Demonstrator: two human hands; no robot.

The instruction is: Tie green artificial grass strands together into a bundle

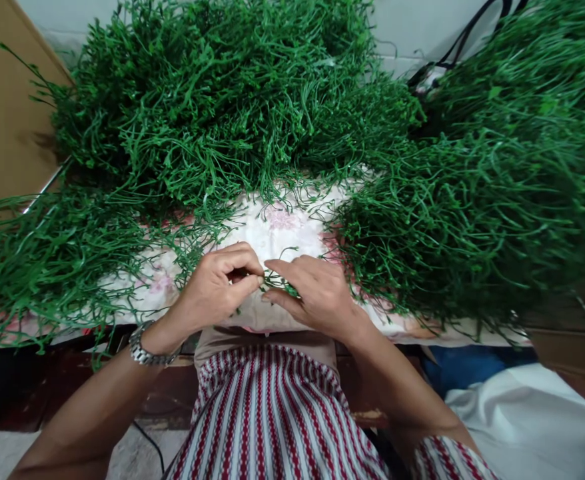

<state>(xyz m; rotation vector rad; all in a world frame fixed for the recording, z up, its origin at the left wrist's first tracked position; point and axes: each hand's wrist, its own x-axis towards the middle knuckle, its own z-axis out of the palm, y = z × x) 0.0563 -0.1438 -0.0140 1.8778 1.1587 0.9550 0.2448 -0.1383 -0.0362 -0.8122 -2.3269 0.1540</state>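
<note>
My left hand (221, 280), with a metal-band watch (145, 345) on its wrist, pinches a thin green stem (266, 279) between thumb and forefinger. Opposite it, close by, my right hand (320, 293) has its thumb and forefinger spread apart. A few stem ends (287, 288) show between the right thumb and forefinger; its other fingers are hidden beneath the hand. Both hands are over a white cloth with pink flowers (277, 223). These thin, curly green stems look like plastic plant sprigs.
A tall heap of green sprigs (232, 100) rises at the back. Another large pile (452, 220) lies on the right, a looser one (67, 253) on the left. A brown board (10, 100) stands at left. Black straps (465, 37) show behind; white fabric (532, 420) lies lower right.
</note>
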